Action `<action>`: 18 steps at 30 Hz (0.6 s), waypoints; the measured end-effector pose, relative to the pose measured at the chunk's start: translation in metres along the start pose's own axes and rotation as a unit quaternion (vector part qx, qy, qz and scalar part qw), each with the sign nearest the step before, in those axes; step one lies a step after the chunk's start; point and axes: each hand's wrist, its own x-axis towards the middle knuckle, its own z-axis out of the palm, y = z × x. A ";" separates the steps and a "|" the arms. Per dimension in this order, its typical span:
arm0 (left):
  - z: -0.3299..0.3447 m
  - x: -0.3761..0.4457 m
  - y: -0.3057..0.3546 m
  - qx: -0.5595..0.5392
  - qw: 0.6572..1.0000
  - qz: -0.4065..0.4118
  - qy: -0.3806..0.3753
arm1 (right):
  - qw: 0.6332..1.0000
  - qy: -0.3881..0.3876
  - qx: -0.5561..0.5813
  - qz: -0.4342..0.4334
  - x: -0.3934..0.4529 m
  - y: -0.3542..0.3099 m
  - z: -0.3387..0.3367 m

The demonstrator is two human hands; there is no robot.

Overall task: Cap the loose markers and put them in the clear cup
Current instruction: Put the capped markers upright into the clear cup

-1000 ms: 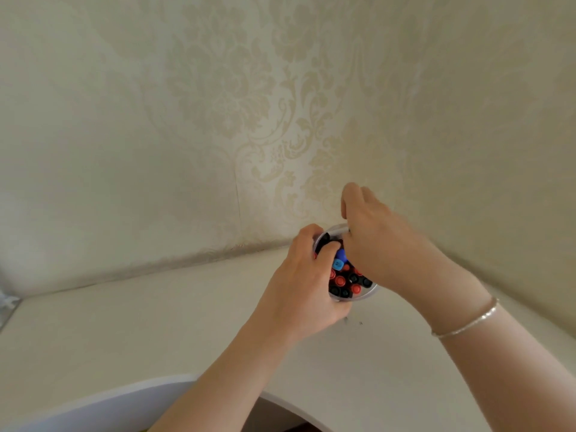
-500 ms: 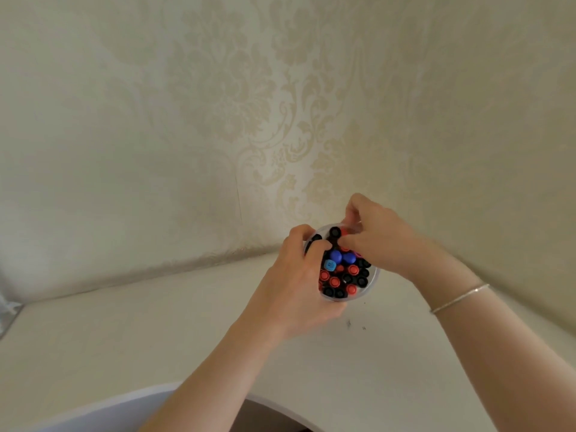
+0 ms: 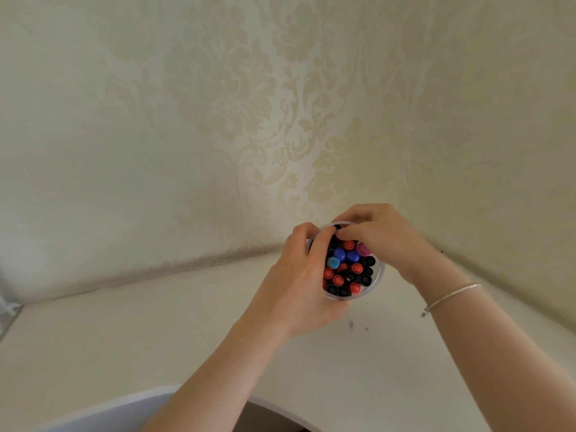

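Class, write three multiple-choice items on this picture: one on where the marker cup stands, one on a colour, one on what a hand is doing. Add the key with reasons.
1. Where does the clear cup stand?
A. in the desk's corner by the walls
B. on the floor
C. on a shelf

2. What colour is the bracelet on the right wrist?
A. green
B. silver
C. black

3. What is the left hand doing?
A. lying flat on the desk
B. hanging at the side
C. gripping the cup

Key: 1 A, both walls meet behind it; 2 B, it is a pale metallic band; 3 C, its fingers curl round the cup's side.

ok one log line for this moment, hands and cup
left hand: grips clear cup | right hand: fingers at far rim | markers: capped, upright in cup
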 end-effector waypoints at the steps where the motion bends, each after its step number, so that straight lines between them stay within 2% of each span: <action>1: 0.000 0.000 0.000 -0.007 1.000 0.001 -0.003 | 1.000 -0.005 0.010 0.001 0.000 0.000 -0.001; 3: -0.001 0.002 -0.001 -0.020 1.000 -0.002 -0.006 | 0.999 -0.018 0.029 -0.003 0.000 0.001 -0.001; 5: -0.001 0.006 -0.004 -0.036 0.999 -0.013 -0.007 | 0.995 -0.022 0.096 -0.003 0.002 0.007 0.002; 10: 0.002 0.025 -0.014 -0.135 0.989 -0.049 -0.017 | 0.955 0.038 0.295 -0.017 0.013 0.029 0.009; 14: 0.004 0.049 -0.023 -0.193 0.980 -0.049 -0.026 | 0.936 0.081 0.341 -0.023 0.033 0.040 0.010; 18: 0.007 0.079 -0.041 -0.211 0.973 -0.066 -0.061 | 0.933 0.107 0.342 -0.008 0.061 0.044 0.009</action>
